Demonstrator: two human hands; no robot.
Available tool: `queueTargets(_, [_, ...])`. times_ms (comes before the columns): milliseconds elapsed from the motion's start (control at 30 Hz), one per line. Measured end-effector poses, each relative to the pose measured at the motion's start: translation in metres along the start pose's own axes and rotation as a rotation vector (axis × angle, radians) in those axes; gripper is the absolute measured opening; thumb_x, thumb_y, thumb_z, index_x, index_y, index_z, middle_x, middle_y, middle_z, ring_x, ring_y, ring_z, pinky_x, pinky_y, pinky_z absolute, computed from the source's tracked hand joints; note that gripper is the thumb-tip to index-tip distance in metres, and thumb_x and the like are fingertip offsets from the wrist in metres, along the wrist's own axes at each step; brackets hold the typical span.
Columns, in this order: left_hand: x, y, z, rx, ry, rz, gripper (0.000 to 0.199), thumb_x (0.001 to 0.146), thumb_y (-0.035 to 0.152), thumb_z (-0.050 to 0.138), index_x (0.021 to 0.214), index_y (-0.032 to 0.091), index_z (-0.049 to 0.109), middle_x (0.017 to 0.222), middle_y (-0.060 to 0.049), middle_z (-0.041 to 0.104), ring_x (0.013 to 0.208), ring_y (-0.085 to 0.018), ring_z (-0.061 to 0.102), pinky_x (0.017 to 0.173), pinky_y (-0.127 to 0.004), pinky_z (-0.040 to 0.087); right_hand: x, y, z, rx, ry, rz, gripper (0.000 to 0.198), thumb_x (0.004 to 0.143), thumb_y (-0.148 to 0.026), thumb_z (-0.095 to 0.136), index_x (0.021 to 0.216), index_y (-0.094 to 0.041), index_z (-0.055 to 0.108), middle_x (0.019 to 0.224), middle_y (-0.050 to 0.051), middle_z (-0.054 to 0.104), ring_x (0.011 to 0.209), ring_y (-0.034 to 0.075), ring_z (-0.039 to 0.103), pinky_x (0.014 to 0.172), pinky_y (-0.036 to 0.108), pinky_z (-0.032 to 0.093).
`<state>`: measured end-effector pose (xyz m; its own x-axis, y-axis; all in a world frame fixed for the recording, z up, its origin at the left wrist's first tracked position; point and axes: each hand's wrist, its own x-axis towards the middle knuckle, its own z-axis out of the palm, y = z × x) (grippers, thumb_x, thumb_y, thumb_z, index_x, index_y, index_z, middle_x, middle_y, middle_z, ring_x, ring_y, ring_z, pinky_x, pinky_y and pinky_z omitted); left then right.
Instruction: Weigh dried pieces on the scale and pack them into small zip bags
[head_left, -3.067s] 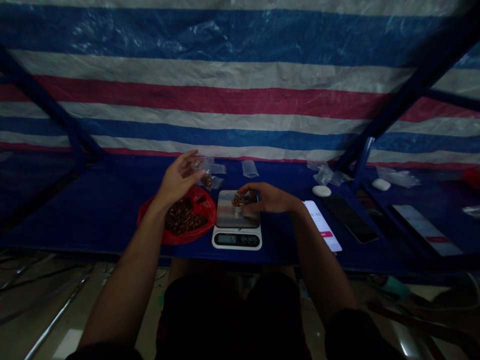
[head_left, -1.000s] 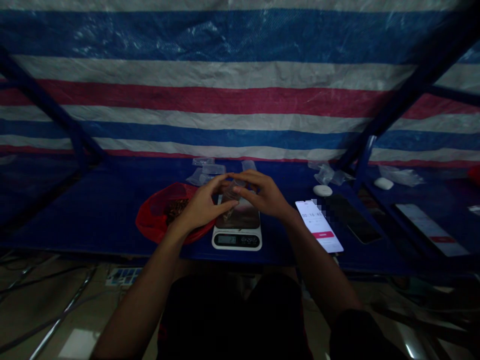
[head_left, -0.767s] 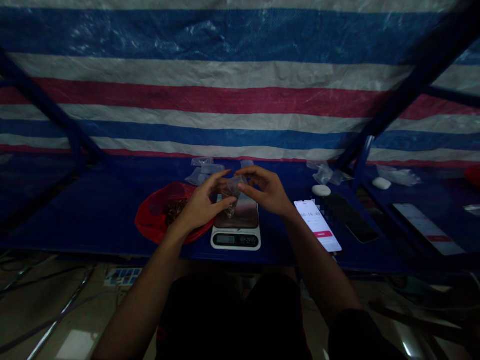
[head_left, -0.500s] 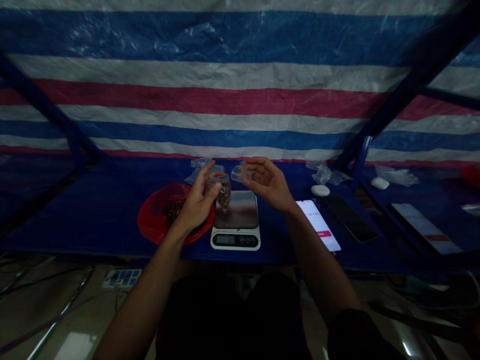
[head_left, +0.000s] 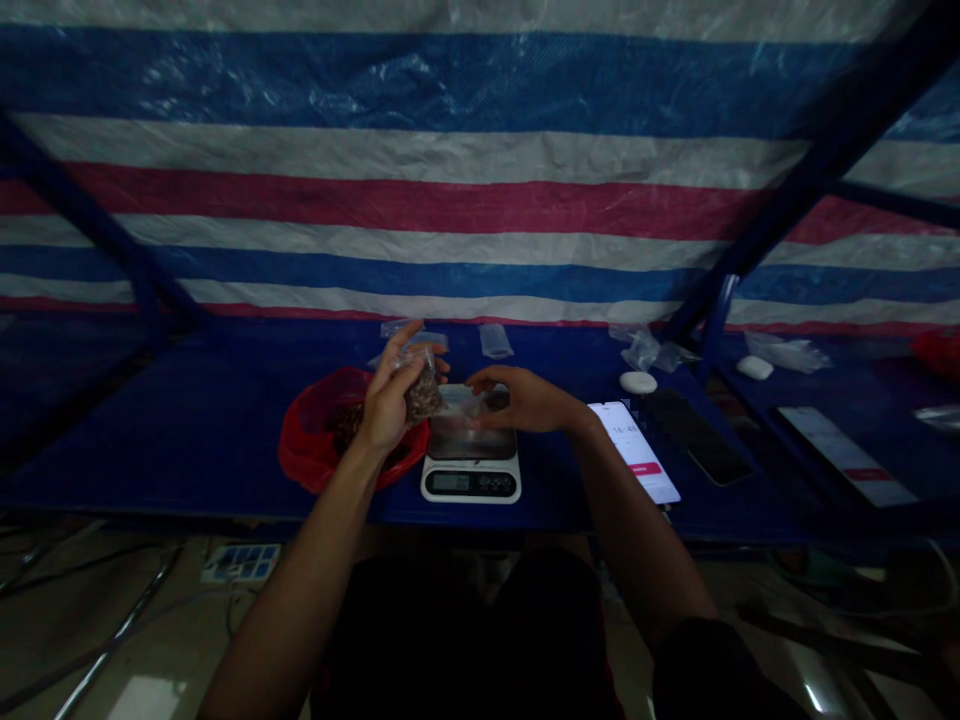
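Note:
My left hand (head_left: 390, 395) grips a small clear plastic bag of brown bits (head_left: 424, 392), its fingers curled round it above the red bag's right side. My right hand (head_left: 521, 400) is over the scale (head_left: 472, 465), thumb and fingers curved about a clear, seemingly unfilled plastic bag (head_left: 459, 402). Blur and dim light obscure that bag's edges. The scale has a metal pan and a lit display, whose digits are hard to read. Left of it, an open red plastic bag (head_left: 300, 440) contains more brown bits (head_left: 345, 425), partly hidden by my left wrist.
A flat clear bag (head_left: 495, 341) lies behind the scale, with more clear plastic (head_left: 397, 328) to its left. On the right are a lit phone (head_left: 637, 455), a dark phone (head_left: 701, 440), a white oval case (head_left: 638, 382) and crumpled plastic (head_left: 649, 350). Blue frame bars rise at both sides.
My right hand has come down and nearer, over the scale pan, with the clear bag. The filled bag in my left hand has shifted left and tilted. The flat bag behind is now uncovered.

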<state>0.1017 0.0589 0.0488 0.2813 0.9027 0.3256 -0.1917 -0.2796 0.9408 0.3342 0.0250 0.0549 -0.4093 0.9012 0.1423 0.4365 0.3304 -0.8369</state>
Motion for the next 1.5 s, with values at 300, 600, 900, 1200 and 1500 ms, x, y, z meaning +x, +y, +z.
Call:
queueTargets(300, [0.012,0.007,0.020,-0.088,-0.349,-0.018,0.065,0.105,0.051,0.055,0.163,0.027,0.043,0.164,-0.013,0.054,0.152,-0.032,0.051,0.124,-0.054,0.043,0.015,-0.009,0.012,0.375,0.377,-0.076,0.042,0.086,-0.062,0.079,0.099,-0.023,0.078,0.101,0.004,0.079,0.095,0.022,0.071,0.093,0.040,0.057])
queueTargets(600, [0.033,-0.008,0.007,0.150,-0.316,-0.022,0.058,0.086,0.053,0.083,0.128,0.017,0.068,0.114,-0.011,0.080,0.098,-0.027,0.076,0.085,-0.037,0.063,0.019,-0.001,0.012,0.416,0.550,-0.105,0.038,0.088,-0.060,0.078,0.092,-0.022,0.075,0.090,0.003,0.075,0.082,0.019,0.067,0.078,0.034,0.055])
queueTargets(900, [0.032,0.001,0.004,0.185,-0.104,0.074,0.046,0.083,0.060,0.079,0.097,0.016,0.079,0.088,-0.007,0.080,0.077,-0.021,0.073,0.070,-0.029,0.059,0.019,-0.007,0.024,0.263,0.602,-0.126,0.031,0.099,-0.052,0.065,0.093,-0.022,0.065,0.085,0.002,0.064,0.074,0.016,0.056,0.068,0.029,0.046])
queueTargets(1200, [0.030,-0.004,0.005,0.142,0.085,0.090,0.046,0.078,0.061,0.083,0.086,0.016,0.079,0.077,-0.005,0.077,0.067,-0.019,0.071,0.063,-0.028,0.059,0.019,-0.009,0.029,0.141,0.628,-0.206,0.019,0.098,-0.039,0.068,0.090,-0.021,0.069,0.084,0.001,0.063,0.076,0.015,0.057,0.069,0.029,0.046])
queueTargets(1500, [0.026,-0.006,0.011,0.157,0.065,0.150,0.037,0.083,0.054,0.081,0.085,0.017,0.079,0.078,-0.005,0.078,0.068,-0.017,0.071,0.063,-0.026,0.057,0.019,-0.009,0.032,0.026,0.655,-0.301,0.011,0.097,-0.030,0.068,0.089,-0.022,0.069,0.081,0.000,0.065,0.072,0.015,0.054,0.069,0.030,0.045])
